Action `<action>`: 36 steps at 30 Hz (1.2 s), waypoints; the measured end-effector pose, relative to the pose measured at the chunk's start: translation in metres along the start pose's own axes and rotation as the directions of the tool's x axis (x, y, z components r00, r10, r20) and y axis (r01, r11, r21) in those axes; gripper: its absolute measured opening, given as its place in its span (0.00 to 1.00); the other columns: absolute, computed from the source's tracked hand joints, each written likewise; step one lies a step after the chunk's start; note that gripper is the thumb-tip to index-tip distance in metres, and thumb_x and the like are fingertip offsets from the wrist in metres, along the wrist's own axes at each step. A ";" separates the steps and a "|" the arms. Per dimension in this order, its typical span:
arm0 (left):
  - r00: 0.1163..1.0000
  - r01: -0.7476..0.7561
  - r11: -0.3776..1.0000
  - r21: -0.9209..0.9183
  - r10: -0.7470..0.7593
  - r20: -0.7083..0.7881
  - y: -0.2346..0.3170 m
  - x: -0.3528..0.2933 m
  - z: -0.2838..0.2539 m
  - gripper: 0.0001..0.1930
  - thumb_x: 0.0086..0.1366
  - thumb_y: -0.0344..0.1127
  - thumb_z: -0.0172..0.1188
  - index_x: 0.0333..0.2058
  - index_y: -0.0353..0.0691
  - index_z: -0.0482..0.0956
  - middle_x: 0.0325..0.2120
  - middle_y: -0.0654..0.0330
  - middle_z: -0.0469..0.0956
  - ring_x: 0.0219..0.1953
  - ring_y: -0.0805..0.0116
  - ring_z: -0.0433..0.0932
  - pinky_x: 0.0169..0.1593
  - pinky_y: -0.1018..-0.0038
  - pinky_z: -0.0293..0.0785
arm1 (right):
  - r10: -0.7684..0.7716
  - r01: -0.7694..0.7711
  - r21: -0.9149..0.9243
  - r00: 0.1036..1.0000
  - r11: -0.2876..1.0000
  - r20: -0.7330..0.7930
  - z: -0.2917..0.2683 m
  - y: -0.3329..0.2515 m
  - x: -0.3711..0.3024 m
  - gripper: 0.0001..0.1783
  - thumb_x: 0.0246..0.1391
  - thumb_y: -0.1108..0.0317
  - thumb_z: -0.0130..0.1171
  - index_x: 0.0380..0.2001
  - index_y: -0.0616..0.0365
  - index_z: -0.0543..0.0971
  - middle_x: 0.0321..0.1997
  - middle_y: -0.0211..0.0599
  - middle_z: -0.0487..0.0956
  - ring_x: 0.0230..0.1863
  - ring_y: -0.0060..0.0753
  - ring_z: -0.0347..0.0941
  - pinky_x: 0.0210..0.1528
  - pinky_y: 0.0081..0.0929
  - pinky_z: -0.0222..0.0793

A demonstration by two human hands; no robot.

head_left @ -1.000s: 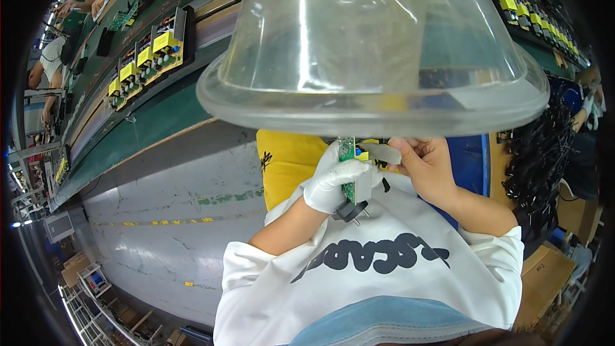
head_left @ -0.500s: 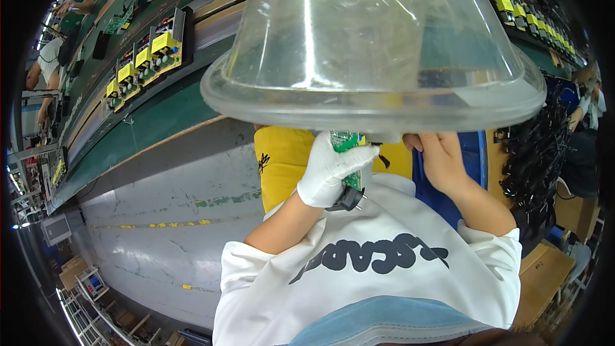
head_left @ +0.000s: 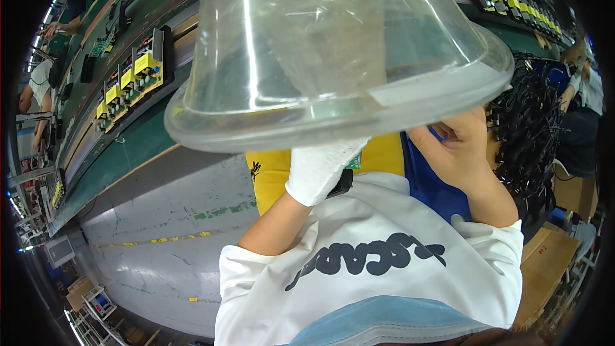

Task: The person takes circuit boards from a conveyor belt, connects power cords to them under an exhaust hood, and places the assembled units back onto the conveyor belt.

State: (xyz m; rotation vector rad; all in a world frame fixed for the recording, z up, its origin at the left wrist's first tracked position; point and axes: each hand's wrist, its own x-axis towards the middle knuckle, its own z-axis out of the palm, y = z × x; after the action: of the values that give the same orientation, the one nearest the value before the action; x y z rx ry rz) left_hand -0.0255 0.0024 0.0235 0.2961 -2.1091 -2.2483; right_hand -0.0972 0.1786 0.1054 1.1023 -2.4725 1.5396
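My left hand [head_left: 318, 173], in a white glove, is closed around a green circuit board [head_left: 354, 162]. Only a small piece of the board shows past the glove. Beside it, a black plug [head_left: 343, 182] sticks out under the palm. A clear plastic hood [head_left: 288, 45] covers the upper middle of the view and hides the gloved fingertips. My bare right hand [head_left: 458, 154] is just below the hood's right side, with fingers curled and the thumb pointing left. The rim partly covers those fingers, so anything between them cannot be made out.
Boards with yellow transformers [head_left: 127, 81] stand in a black tray on the green bench at left. A second row of boards [head_left: 516, 3] lies at upper right. Black cables [head_left: 525, 122] are heaped at right, above a cardboard box [head_left: 544, 269]. Other people work at both sides.
The hood now appears further left and lower, covering more of my left hand and the board. The plug's pins have gone out of sight. My right hand shows slightly higher and further right.
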 end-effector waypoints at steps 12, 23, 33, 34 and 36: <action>0.988 0.110 0.945 -0.309 -0.137 -0.067 0.032 -0.004 0.007 0.13 0.55 0.28 0.67 0.39 0.36 0.78 0.28 0.67 0.77 0.26 0.82 0.72 0.29 0.83 0.68 | -0.110 0.113 -0.156 0.994 0.981 0.027 0.005 -0.008 0.010 0.05 0.44 0.78 0.66 0.26 0.65 0.79 0.22 0.36 0.72 0.22 0.27 0.70 0.23 0.20 0.64; 0.996 0.003 0.975 -0.223 -0.022 -0.082 0.017 -0.002 0.007 0.14 0.55 0.28 0.66 0.41 0.36 0.79 0.31 0.67 0.77 0.30 0.82 0.72 0.34 0.84 0.68 | -0.109 0.108 -0.061 0.994 0.992 -0.025 0.009 -0.001 0.009 0.05 0.44 0.78 0.67 0.26 0.64 0.79 0.22 0.35 0.72 0.21 0.26 0.70 0.23 0.19 0.64; 0.994 -0.054 0.994 -0.100 0.043 -0.102 0.002 0.000 0.004 0.11 0.55 0.28 0.66 0.38 0.37 0.78 0.29 0.68 0.76 0.28 0.82 0.71 0.32 0.84 0.67 | -0.192 0.189 -0.056 0.980 0.980 -0.054 0.018 0.007 0.015 0.05 0.44 0.78 0.66 0.26 0.64 0.79 0.22 0.34 0.72 0.22 0.25 0.70 0.23 0.19 0.64; 0.955 -0.270 0.888 0.372 0.296 -0.014 -0.003 0.001 0.002 0.12 0.55 0.28 0.66 0.38 0.37 0.78 0.29 0.68 0.76 0.28 0.82 0.71 0.31 0.83 0.67 | -0.193 0.190 -0.057 0.980 0.980 -0.048 0.019 0.007 0.016 0.05 0.44 0.78 0.66 0.26 0.64 0.79 0.22 0.35 0.72 0.22 0.25 0.70 0.23 0.19 0.63; 0.868 -0.434 0.533 0.727 0.464 0.178 -0.010 0.002 0.000 0.13 0.54 0.28 0.66 0.39 0.36 0.78 0.28 0.68 0.76 0.27 0.82 0.71 0.31 0.83 0.67 | -0.195 0.193 -0.059 0.980 0.979 -0.041 0.020 0.007 0.016 0.05 0.44 0.79 0.66 0.26 0.64 0.80 0.22 0.35 0.72 0.22 0.25 0.69 0.23 0.19 0.63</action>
State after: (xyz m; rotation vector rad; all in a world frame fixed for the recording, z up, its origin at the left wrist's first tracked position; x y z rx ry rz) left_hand -0.0261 0.0031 0.0138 -0.1940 -2.5943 -0.9860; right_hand -0.1070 0.1556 0.0960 1.2418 -2.2841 1.4183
